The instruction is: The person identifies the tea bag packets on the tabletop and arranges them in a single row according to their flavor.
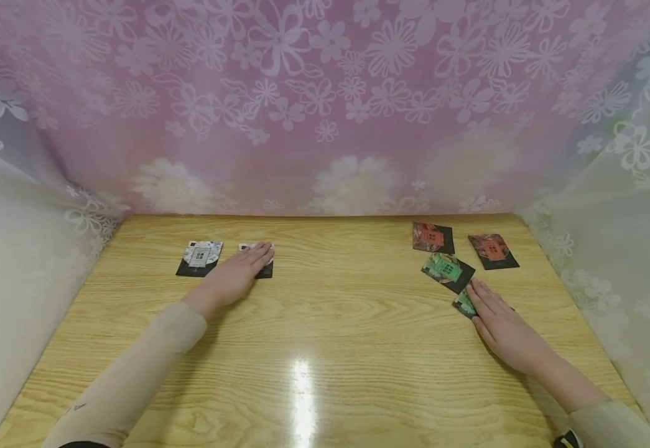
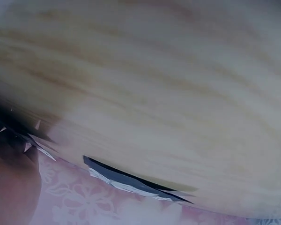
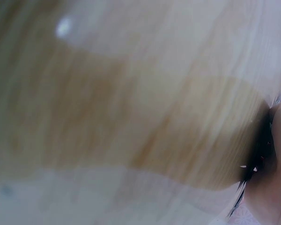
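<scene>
On a wooden table (image 1: 325, 323) lie several small dark packets. My left hand (image 1: 237, 274) lies flat with straight fingers on a white-patterned packet (image 1: 264, 270) at the back left; a matching white packet (image 1: 200, 257) sits just left of it. My right hand (image 1: 501, 323) rests flat with its fingertips on a green packet (image 1: 463, 303) at the right. Another green packet (image 1: 446, 270) lies just beyond it, and two red packets (image 1: 433, 237) (image 1: 492, 250) sit further back. The left wrist view shows a packet's dark edge (image 2: 131, 180); the right wrist view is a blur of table.
A pink floral curtain (image 1: 325, 106) hangs behind the table, with white lace drapes (image 1: 627, 205) closing both sides. A bright reflection (image 1: 301, 386) sits on the near middle of the tabletop.
</scene>
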The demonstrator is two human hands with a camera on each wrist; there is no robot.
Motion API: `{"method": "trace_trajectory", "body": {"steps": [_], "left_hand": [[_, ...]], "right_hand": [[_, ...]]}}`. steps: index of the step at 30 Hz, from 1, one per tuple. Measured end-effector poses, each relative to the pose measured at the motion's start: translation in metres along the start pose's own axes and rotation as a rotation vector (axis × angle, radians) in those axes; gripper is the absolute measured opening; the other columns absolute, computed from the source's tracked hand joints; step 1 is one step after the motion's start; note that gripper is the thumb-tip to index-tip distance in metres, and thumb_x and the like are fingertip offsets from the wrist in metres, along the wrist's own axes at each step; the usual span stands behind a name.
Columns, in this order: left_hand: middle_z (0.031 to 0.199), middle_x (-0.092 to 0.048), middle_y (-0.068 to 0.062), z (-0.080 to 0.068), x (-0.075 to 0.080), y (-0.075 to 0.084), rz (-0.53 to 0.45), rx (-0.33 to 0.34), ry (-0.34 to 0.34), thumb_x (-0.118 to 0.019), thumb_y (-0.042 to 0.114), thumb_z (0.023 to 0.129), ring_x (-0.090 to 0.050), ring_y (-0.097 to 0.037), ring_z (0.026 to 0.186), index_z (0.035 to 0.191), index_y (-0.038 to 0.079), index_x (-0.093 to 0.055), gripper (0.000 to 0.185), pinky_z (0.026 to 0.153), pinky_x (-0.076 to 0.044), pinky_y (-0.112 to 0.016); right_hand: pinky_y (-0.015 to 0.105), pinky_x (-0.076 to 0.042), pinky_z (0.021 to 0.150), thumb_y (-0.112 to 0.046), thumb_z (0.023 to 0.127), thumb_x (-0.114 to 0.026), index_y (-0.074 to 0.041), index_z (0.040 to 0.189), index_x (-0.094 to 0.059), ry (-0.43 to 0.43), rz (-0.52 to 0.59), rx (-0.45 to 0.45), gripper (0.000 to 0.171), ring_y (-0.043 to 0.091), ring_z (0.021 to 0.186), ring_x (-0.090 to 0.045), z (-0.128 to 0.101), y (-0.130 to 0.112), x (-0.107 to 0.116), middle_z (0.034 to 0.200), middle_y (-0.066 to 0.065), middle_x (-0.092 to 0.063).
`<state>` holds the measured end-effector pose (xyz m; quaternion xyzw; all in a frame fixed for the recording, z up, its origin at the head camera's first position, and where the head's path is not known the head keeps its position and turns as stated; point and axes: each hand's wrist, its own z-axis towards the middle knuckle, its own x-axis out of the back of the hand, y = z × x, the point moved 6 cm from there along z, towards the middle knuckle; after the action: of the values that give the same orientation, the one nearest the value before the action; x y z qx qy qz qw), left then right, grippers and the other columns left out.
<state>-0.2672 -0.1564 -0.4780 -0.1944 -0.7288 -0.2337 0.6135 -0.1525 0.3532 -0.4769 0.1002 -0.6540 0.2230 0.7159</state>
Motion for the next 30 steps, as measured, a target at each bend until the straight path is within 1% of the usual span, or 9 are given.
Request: {"method": "trace_trajectory", "body": {"steps": [3, 9, 13, 17, 24, 30], "left_hand": [[0.18, -0.013, -0.009, -0.0013, 0.0008, -0.0015, 0.0, -0.007, 0.002, -0.03, 0.01, 0.117, -0.015, -0.031, 0.167, 0.172, 0.013, -0.018, 0.056, 0.137, -0.021, -0.051], [0.18, -0.014, -0.009, -0.0029, 0.0032, -0.0007, 0.014, -0.024, 0.009, -0.032, 0.008, 0.116, -0.016, -0.031, 0.167, 0.172, 0.012, -0.018, 0.058, 0.137, -0.022, -0.051], [0.18, -0.014, -0.009, -0.0038, 0.0044, 0.0, 0.027, -0.03, 0.013, -0.032, 0.007, 0.116, -0.016, -0.03, 0.167, 0.172, 0.012, -0.018, 0.058, 0.138, -0.021, -0.05], [0.18, -0.013, -0.008, -0.0039, 0.0047, -0.0006, 0.026, -0.026, 0.005, -0.031, 0.006, 0.116, -0.014, -0.029, 0.167, 0.172, 0.013, -0.017, 0.058, 0.138, -0.021, -0.05], [0.18, -0.013, -0.011, -0.0063, 0.0061, -0.0021, 0.044, -0.023, 0.015, -0.031, 0.008, 0.117, -0.015, -0.031, 0.167, 0.172, 0.013, -0.017, 0.057, 0.137, -0.022, -0.051], [0.18, -0.012, -0.01, -0.0074, 0.0063, -0.0029, 0.022, -0.016, 0.008, -0.032, 0.008, 0.116, -0.015, -0.031, 0.167, 0.172, 0.014, -0.017, 0.058, 0.137, -0.022, -0.052]], "right_hand": [[0.01, 0.014, 0.126, -0.014, 0.11, -0.055, 0.009, 0.163, -0.031, -0.003, 0.001, -0.004, 0.063, 0.04, 0.164, -0.023, 0.0001, -0.0005, 0.0005, 0.167, 0.033, -0.035], [0.013, 0.013, 0.129, -0.014, 0.11, -0.055, 0.01, 0.163, -0.031, -0.001, -0.004, 0.002, 0.062, 0.037, 0.165, -0.019, -0.0002, -0.0014, -0.0003, 0.167, 0.034, -0.034], [0.012, 0.014, 0.128, -0.014, 0.11, -0.055, 0.009, 0.163, -0.031, -0.003, 0.0, -0.003, 0.063, 0.039, 0.164, -0.022, 0.0, -0.0017, -0.0001, 0.167, 0.034, -0.034], [0.012, 0.014, 0.128, -0.014, 0.11, -0.055, 0.009, 0.163, -0.031, -0.005, 0.004, -0.007, 0.063, 0.041, 0.163, -0.023, 0.0, -0.0022, 0.0004, 0.167, 0.034, -0.034], [0.011, 0.014, 0.127, -0.014, 0.11, -0.055, 0.009, 0.163, -0.03, -0.004, 0.001, -0.009, 0.063, 0.04, 0.164, -0.022, -0.0004, -0.0017, 0.0, 0.167, 0.034, -0.034], [0.012, 0.014, 0.128, -0.015, 0.111, -0.054, 0.008, 0.164, -0.029, -0.003, -0.004, -0.008, 0.063, 0.038, 0.165, -0.02, -0.0001, 0.0001, -0.001, 0.168, 0.033, -0.033]]}}
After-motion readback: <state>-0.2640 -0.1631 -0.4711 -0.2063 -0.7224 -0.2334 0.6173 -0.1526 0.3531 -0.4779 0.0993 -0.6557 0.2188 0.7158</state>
